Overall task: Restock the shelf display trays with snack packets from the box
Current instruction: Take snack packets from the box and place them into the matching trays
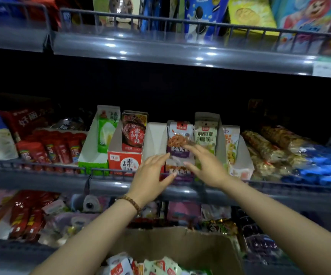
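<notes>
Several cardboard display trays stand side by side on the middle shelf. The white-and-purple tray holds upright white-and-purple snack packets. My left hand reaches toward this tray's front with straight fingers, fingertips at its left edge. My right hand is open too, fingers spread in front of the packets and the tray to the right with green-white packets. Neither hand holds a packet. The brown cardboard box sits low in front of me with loose packets inside.
A red tray of dark red packets and a green tray stand to the left. Red packets and bagged snacks fill the shelf's sides. A wire rail fronts the shelf; another shelf hangs overhead.
</notes>
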Demonstrator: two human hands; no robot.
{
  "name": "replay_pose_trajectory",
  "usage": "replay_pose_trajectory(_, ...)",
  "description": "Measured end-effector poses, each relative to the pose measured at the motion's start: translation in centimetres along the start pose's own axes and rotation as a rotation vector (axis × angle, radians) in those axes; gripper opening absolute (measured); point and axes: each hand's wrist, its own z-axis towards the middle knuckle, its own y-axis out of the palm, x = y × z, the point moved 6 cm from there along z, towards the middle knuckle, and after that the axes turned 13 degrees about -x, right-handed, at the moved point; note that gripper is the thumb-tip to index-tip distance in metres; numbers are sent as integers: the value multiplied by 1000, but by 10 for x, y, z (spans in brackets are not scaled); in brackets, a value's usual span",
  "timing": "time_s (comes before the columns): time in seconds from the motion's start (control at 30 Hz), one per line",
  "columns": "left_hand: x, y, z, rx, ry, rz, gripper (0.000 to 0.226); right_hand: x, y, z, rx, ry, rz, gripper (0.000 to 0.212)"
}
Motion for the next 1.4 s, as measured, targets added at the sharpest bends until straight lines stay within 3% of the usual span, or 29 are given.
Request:
replay_pose_trajectory(0.2,-11,60,-90,-97,-29,48,67,-17,84,-96,-121,-64,130,59)
replay_pose_trajectory(0.37,-38,121,-161,-280,-124,44,85,-17,154,-154,-276,-36,162,57)
replay_pose_trajectory(0.47,-58,155,-191,-445,-236,-8,91,-5,194,-170,-420,82,213,55)
replay_pose_trajectory(0.6,-75,181,-211,-535,-318,-85,120,22,233,-179,-541,348,295,55)
replay_pose_trajectory(0.63,-75,183,-213,-541,-330,-101,113,29,238,-181,-549,411,316,56)
replay_pose_trajectory(0.7,-70,182,-214,-535,-340,-109,79,38,245,-185,-558,492,305,52)
replay_pose_trajectory(0.77,-68,182,-212,-524,-333,-96,58,44,248,-189,-537,534,250,38)
replay_pose_trajectory(0.87,-68,182,-207,-514,-317,-107,54,47,246,-192,-409,577,314,8)
replay_pose_trajectory(0.93,-65,181,-203,-512,-313,-137,54,47,244,-191,-372,567,419,15)
replay_pose_trajectory(1.1,-50,172,-190,-486,-315,-391,58,21,200,-171,-259,338,778,19)
replay_pose_trajectory(1.27,-33,160,-173,-486,-308,-767,90,-10,138,-142,-94,229,984,6)
replay_pose_trajectory(1.4,-19,134,-157,-398,-243,-914,46,-23,109,-127,-62,229,1093,6)
